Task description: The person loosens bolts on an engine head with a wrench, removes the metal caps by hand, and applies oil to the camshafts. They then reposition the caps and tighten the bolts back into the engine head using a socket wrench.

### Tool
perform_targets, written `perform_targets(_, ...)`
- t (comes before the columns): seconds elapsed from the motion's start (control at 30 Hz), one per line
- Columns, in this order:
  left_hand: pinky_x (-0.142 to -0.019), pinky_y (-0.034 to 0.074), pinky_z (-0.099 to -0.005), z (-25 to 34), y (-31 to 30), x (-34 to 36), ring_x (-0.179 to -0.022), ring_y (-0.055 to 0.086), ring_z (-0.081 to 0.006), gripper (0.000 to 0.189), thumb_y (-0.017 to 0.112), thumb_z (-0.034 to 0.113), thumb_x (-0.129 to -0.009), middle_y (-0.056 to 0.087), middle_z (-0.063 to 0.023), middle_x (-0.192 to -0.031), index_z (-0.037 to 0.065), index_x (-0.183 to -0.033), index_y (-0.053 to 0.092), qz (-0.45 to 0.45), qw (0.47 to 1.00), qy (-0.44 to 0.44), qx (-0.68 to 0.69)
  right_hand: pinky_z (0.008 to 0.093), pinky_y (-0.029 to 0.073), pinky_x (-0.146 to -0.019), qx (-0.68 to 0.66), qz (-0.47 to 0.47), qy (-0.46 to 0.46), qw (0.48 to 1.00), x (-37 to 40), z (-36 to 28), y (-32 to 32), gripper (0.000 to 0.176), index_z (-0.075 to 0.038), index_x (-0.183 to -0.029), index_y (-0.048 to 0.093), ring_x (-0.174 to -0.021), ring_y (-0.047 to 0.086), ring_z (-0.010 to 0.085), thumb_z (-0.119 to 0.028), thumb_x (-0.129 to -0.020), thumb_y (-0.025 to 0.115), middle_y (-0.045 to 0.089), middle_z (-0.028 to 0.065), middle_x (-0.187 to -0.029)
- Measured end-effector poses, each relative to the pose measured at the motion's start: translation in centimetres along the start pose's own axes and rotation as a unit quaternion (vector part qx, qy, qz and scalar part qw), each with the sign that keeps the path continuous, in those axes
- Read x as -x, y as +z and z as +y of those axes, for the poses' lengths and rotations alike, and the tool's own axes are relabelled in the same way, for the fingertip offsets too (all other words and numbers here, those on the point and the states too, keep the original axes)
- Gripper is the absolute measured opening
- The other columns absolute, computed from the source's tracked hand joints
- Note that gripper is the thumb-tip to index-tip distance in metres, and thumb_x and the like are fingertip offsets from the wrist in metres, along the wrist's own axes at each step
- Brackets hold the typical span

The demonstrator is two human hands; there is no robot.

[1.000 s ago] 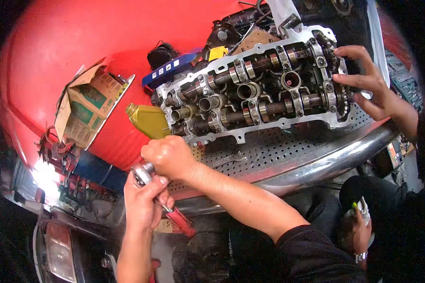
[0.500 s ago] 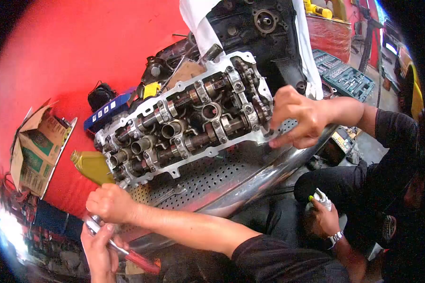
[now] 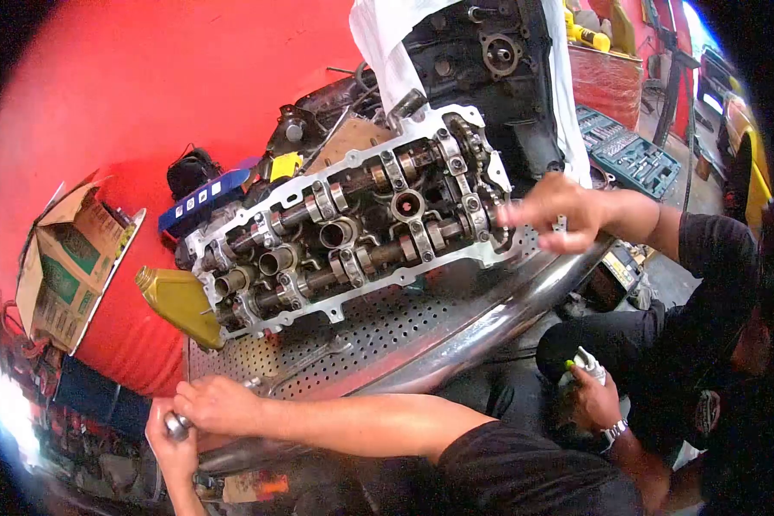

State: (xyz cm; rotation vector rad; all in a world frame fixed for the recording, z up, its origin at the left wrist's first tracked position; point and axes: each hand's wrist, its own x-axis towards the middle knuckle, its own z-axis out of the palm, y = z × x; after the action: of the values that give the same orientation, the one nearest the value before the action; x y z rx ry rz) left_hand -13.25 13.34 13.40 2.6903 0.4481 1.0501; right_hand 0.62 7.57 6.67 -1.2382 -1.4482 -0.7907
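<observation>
My left hand (image 3: 170,445) is closed around a ratchet (image 3: 178,426); its round chrome head shows between the fingers and the handle is hidden. Right beside that chrome head, my right hand (image 3: 217,402) is curled shut, and what it grips is hidden. Above both hands, an engine cylinder head (image 3: 374,284) with exposed camshafts and a timing chain lies tilted on a perforated metal bench (image 3: 396,322). A long wrench (image 3: 314,357) rests on the bench near my right hand. A gold oil bottle (image 3: 176,301) leans by the cylinder head's left end.
A co-worker's hand (image 3: 563,215) points at the chain end; their other hand (image 3: 595,397) holds a white item. Behind stand a dark engine part (image 3: 525,95) and a blue box (image 3: 202,202). A cardboard box (image 3: 69,267) is at left, a socket set (image 3: 632,150) at right.
My hands have turned the ratchet so its red handle no longer shows. The co-worker's finger has lifted from the cylinder head's lower corner toward the chain. The view has shifted slightly.
</observation>
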Motion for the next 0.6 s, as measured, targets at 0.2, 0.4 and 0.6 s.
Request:
perform_targets(0.2, -0.088, 0.047, -0.0456, -4.0, 3.7, 0.8, -0.097, 0.058, -0.0379, 0.034, 0.063, -0.006, -0.068, 0.062, -0.0181, -0.098, 0.001, -0.101, 0.059, 0.057, 0.995, 0.074, -0.018, 0.0387, 0.055, -0.062, 0.023, -0.088, 0.058, 0.994, 0.7, 1.1, 0.0, 0.017, -0.008, -0.091, 0.056, -0.074, 0.068, 0.0253, -0.019, -0.08, 0.063, 0.058, 0.0087, -0.085)
perform_targets(0.4, -0.091, 0.047, -0.0474, -6.6, 6.9, 3.9, -0.101, 0.06, -0.0384, 0.039, 0.07, -0.003, -0.07, 0.062, -0.0195, -0.107, 0.001, -0.107, 0.057, 0.108, 0.992, 0.052, 0.026, 0.0401, 0.056, -0.062, 0.014, -0.147, 0.054, 0.988, 1.4, 0.9, -0.4, 0.015, -0.006, -0.091, 0.063, -0.077, 0.069, 0.0269, -0.018, -0.082, 0.062, 0.064, 0.0113, -0.088)
perform_targets(0.6, -0.092, 0.045, -0.0489, -4.9, 7.5, 3.6, -0.102, 0.057, -0.0418, 0.044, 0.069, -0.008, -0.066, 0.06, -0.0204, -0.107, 0.002, -0.106, 0.054, 0.067, 0.997, 0.035, 0.003, 0.0402, 0.052, -0.073, 0.029, -0.203, 0.075, 0.976, 2.0, 1.7, -0.1, 0.02, -0.005, -0.093, 0.065, -0.087, 0.066, 0.0274, -0.019, -0.08, 0.065, 0.065, 0.0092, -0.09)
